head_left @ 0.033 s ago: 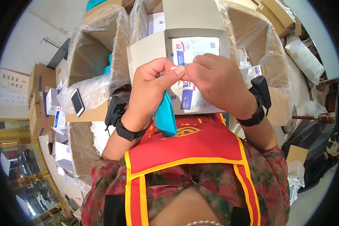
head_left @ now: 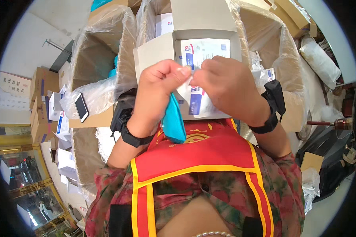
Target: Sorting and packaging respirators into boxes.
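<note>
My left hand (head_left: pixel 156 85) is closed, thumb against its bent fingers. From beneath it hangs a folded piece of teal cloth (head_left: pixel 173 122), down over the red apron (head_left: pixel 194 158). A small white bit shows at the left fingertips; its kind is too blurred to tell. Close beside it, my right hand (head_left: pixel 229 85) is closed with its fingers pinched together, and what they hold is hidden. Both hands are over an opened carton (head_left: pixel 205 15) with raised flaps. White packets (head_left: pixel 211 49) with blue and red print lie inside it.
Plastic-lined cardboard boxes stand to the left (head_left: pixel 95 55) and right (head_left: pixel 265 35). A phone (head_left: pixel 81 107) lies on the left box's plastic edge. Small white boxes (head_left: pixel 67 162) and brown cartons (head_left: pixel 39 114) are farther left. A stuffed white sack (head_left: pixel 320 61) is at right.
The fingertips of my two hands have drawn slightly apart. The teal cloth hangs in nearly the same place.
</note>
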